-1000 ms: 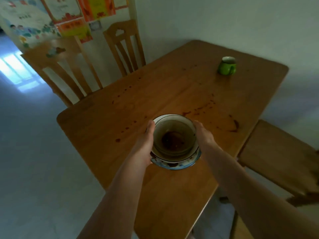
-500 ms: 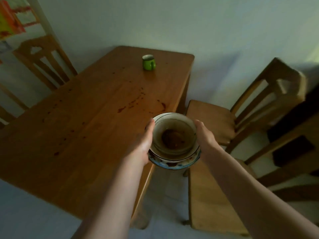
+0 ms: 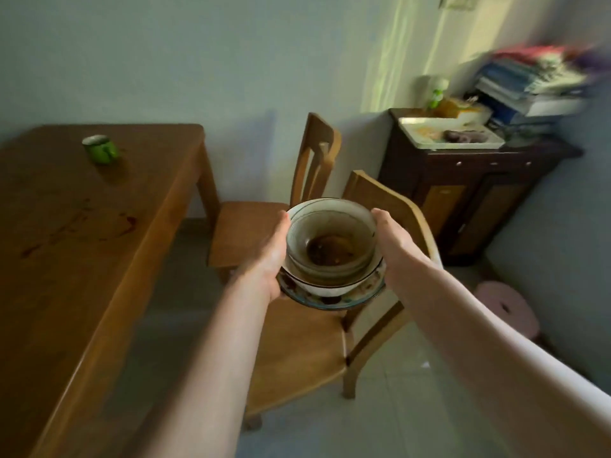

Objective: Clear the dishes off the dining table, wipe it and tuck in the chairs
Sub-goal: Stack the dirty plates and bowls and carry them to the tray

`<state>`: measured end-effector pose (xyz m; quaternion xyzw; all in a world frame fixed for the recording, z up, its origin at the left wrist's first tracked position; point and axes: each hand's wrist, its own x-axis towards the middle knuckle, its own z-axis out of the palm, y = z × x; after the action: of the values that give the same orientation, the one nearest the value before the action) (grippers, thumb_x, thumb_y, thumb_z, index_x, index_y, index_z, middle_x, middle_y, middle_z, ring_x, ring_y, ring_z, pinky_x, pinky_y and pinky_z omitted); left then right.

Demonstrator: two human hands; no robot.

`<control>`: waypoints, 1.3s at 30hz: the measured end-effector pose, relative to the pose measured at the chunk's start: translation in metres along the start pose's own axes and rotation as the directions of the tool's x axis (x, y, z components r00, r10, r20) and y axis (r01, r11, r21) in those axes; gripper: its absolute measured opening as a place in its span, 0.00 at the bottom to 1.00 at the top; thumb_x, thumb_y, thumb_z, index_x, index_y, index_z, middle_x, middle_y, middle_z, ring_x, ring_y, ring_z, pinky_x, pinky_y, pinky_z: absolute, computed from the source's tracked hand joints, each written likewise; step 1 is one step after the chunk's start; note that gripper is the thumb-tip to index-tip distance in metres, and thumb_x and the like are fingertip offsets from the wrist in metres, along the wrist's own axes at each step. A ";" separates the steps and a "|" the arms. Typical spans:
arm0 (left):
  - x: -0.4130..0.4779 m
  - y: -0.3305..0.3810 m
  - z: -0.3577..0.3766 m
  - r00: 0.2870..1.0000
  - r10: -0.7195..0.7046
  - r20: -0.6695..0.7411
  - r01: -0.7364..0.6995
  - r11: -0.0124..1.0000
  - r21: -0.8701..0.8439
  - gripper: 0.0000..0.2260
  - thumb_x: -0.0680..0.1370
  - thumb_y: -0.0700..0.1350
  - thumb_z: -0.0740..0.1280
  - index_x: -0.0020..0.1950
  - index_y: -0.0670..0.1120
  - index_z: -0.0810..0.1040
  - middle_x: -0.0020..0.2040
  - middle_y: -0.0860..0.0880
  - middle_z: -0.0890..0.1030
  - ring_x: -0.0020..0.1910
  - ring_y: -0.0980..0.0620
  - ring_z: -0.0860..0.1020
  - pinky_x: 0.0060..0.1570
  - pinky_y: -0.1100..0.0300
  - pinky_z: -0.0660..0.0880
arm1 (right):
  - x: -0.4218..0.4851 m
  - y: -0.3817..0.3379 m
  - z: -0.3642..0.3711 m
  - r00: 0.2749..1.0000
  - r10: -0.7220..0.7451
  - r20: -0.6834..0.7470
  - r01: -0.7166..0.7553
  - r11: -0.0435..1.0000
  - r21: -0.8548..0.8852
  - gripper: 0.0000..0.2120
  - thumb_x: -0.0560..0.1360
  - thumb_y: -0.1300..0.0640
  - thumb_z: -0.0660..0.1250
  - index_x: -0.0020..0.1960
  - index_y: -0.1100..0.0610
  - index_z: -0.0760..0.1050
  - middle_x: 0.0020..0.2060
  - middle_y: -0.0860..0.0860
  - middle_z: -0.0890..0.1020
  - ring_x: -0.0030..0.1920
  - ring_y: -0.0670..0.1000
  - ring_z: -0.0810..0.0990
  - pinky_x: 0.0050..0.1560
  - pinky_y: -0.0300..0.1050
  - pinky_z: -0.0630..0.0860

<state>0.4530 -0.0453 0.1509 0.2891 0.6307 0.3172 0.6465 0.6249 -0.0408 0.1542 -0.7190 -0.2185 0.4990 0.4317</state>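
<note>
A stack of dirty bowls (image 3: 330, 246) on a patterned plate (image 3: 334, 300) hangs in the air over a wooden chair, away from the table. My left hand (image 3: 269, 259) grips the stack's left side and my right hand (image 3: 393, 242) grips its right side; brown residue lies in the top bowl. The wooden dining table (image 3: 66, 259) stands at the left, stained with dark spots. A green mug (image 3: 101, 148) stands on its far end.
Two wooden chairs (image 3: 297, 345) (image 3: 264, 223) stand pulled out right of the table. A dark cabinet (image 3: 469, 186) at the back right carries a white tray (image 3: 453, 133) and stacked books (image 3: 529, 90). A pink stool (image 3: 506, 305) sits on the tiled floor.
My view has swung right with the stack held in both hands. The dishes have left the tabletop area and now hang over the chairs; the cabinet has come into view.
</note>
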 end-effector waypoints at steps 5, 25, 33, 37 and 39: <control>-0.001 -0.002 0.112 0.992 -0.021 0.127 0.014 0.998 0.054 0.36 0.69 0.76 0.59 0.66 0.52 0.76 0.56 0.41 0.83 0.53 0.41 0.81 0.48 0.46 0.80 | 0.030 -0.006 -0.113 0.993 0.014 -0.117 -0.003 0.995 0.098 0.41 0.60 0.33 0.60 0.67 0.54 0.72 0.52 0.56 0.83 0.50 0.61 0.82 0.58 0.58 0.76; 0.131 0.079 0.375 0.960 -0.030 0.277 -0.033 0.974 0.223 0.29 0.75 0.71 0.55 0.58 0.51 0.80 0.52 0.42 0.84 0.52 0.43 0.81 0.46 0.51 0.79 | 0.238 -0.086 -0.288 0.961 0.085 -0.264 -0.023 0.973 0.229 0.34 0.65 0.37 0.61 0.66 0.56 0.73 0.51 0.57 0.83 0.50 0.60 0.82 0.56 0.55 0.78; 0.208 0.135 0.442 0.969 -0.020 0.247 -0.025 0.984 0.179 0.34 0.73 0.73 0.56 0.64 0.49 0.78 0.56 0.43 0.84 0.54 0.44 0.81 0.48 0.51 0.79 | 0.344 -0.148 -0.306 0.976 0.113 -0.186 -0.069 0.972 0.226 0.39 0.63 0.35 0.61 0.67 0.56 0.72 0.51 0.58 0.83 0.49 0.61 0.83 0.58 0.58 0.77; 0.243 0.164 0.472 0.979 -0.025 0.203 -0.010 0.985 0.172 0.33 0.74 0.72 0.56 0.64 0.49 0.78 0.51 0.42 0.84 0.47 0.45 0.83 0.35 0.56 0.78 | 0.396 -0.177 -0.311 0.984 0.105 -0.142 -0.074 0.975 0.211 0.38 0.62 0.35 0.61 0.66 0.55 0.72 0.50 0.57 0.84 0.49 0.62 0.83 0.59 0.59 0.77; 0.263 0.178 0.490 0.982 -0.032 0.184 0.002 0.987 0.162 0.33 0.74 0.72 0.56 0.64 0.48 0.77 0.49 0.42 0.85 0.45 0.45 0.83 0.34 0.56 0.78 | 0.425 -0.191 -0.314 0.988 0.098 -0.121 -0.074 0.978 0.193 0.37 0.64 0.35 0.61 0.66 0.55 0.72 0.52 0.57 0.83 0.51 0.62 0.82 0.59 0.59 0.76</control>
<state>0.9349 0.2840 0.1405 0.3634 0.5937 0.2314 0.6797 1.1049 0.2511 0.1302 -0.7146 -0.1106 0.4878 0.4890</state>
